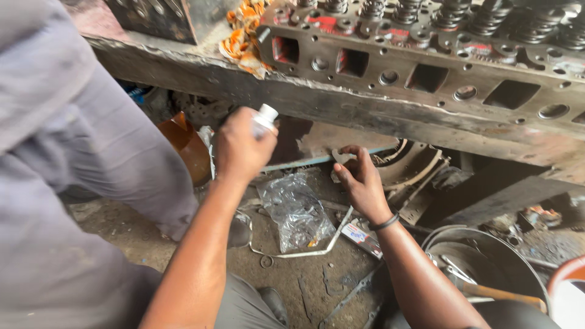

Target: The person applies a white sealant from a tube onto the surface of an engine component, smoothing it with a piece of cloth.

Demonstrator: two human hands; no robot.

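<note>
Grime covers everything I look down on. Biggest is the engine head [426, 67], a long block of ports and valve springs lying on the wooden bench [317, 106]; it looks very heavy and rigid. Below it, on the dirt floor [286, 274], lies a crumpled clear plastic bag [295, 210] of small parts, soft and slippery, with a bent wire [323, 247] along its edge. A round metal tub [487, 259] with tools sits at the right. My left hand [241, 149] is closed around a small white bottle [264, 119], cap up; I judge it light, smooth and easy to squeeze, best gripped round the body as it is now. My right hand [359, 180] is half open, its fingertips pinching a small flat metal piece [342, 158] just under the bench edge; it seems thin and stiff, so best held by its edges.
</note>
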